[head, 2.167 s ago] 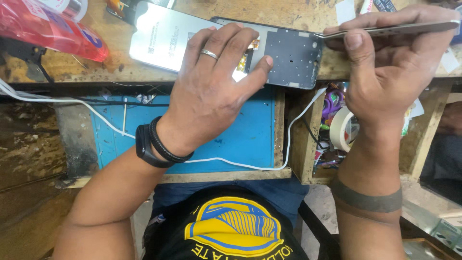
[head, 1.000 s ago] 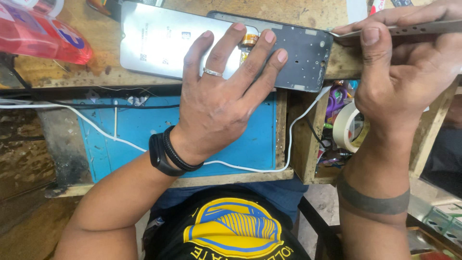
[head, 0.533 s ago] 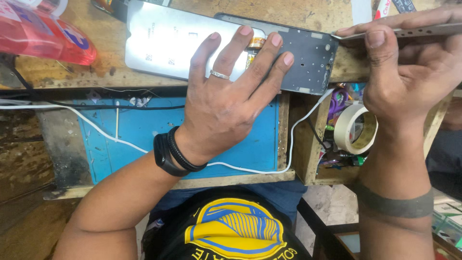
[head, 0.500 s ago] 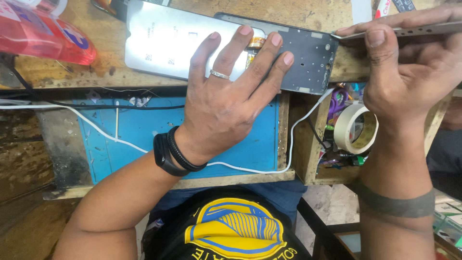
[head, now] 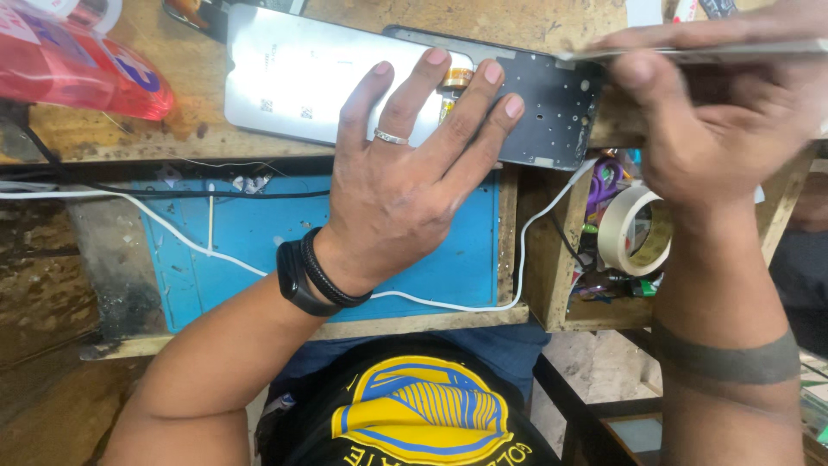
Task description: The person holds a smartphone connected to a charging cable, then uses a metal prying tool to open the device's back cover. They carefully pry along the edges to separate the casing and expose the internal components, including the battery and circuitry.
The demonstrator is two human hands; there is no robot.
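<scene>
Phone frame [head: 552,103]: a dark, flat phone chassis dotted with small holes, lying on the wooden table [head: 198,86] at its front edge, its near corner just over the lip.
Silver panel [head: 302,82]: a pale, glossy sheet lying left of the frame and overlapping it; where the two join is hidden under the left hand.
Small part: a little gold-coloured piece [head: 454,79] shows between two fingertips; too small to tell what it is.
Left hand [head: 405,181]: laid flat, fingers [head: 427,95] spread and pressing down on panel and frame together, gripping nothing; a ring on one finger, dark bands at the wrist.
Right hand [head: 716,129]: raised at the frame's right end, fingers [head: 638,73] pinched shut on a thin metal strip [head: 690,53]. The strip is blurred and runs out of view to the right; its near tip seems to meet the frame's top right corner, though I can't be sure it touches.
Cut off: a red transparent bottle [head: 78,73] at the upper left, partly out of view.
Below the table: a blue mat [head: 259,246] on a lower shelf, a white cable [head: 216,255] across it, and a roll of tape [head: 634,233] in a side compartment among half-hidden clutter.
</scene>
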